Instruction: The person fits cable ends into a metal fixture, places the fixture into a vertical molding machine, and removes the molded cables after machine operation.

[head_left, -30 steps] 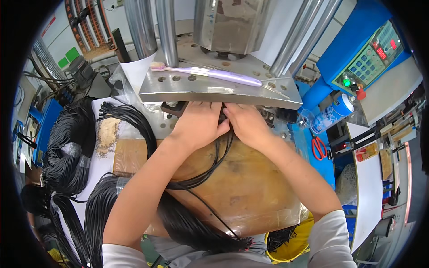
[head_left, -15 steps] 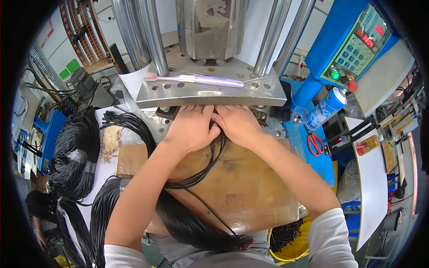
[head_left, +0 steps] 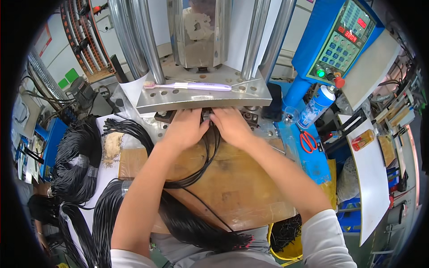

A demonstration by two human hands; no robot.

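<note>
Both of my hands reach under the front edge of a steel press plate (head_left: 205, 103), with the fingers hidden beneath it. My left hand (head_left: 185, 129) lies palm down, its thumb pointing toward my right hand (head_left: 230, 126). A narrow gap separates the two thumbs. Several thin black cables (head_left: 212, 152) come out between the hands, curve down to the left and join a thick black cable bundle (head_left: 187, 223) across my lap. Whether my hidden fingertips grip the cable ends or the tooling under the plate does not show.
A purple toothbrush (head_left: 196, 86) lies on the plate. More coiled cables (head_left: 73, 156) are at left. On the right are a blue control box (head_left: 333, 44), a spray can (head_left: 316, 107), red-handled scissors (head_left: 308, 141) and a yellow bin (head_left: 292, 252). A brown board (head_left: 241, 187) covers the table front.
The thumbs have drawn slightly apart, leaving a wider gap where the cables come out. Both hands stay under the plate's front edge, and the whole view has shifted a little.
</note>
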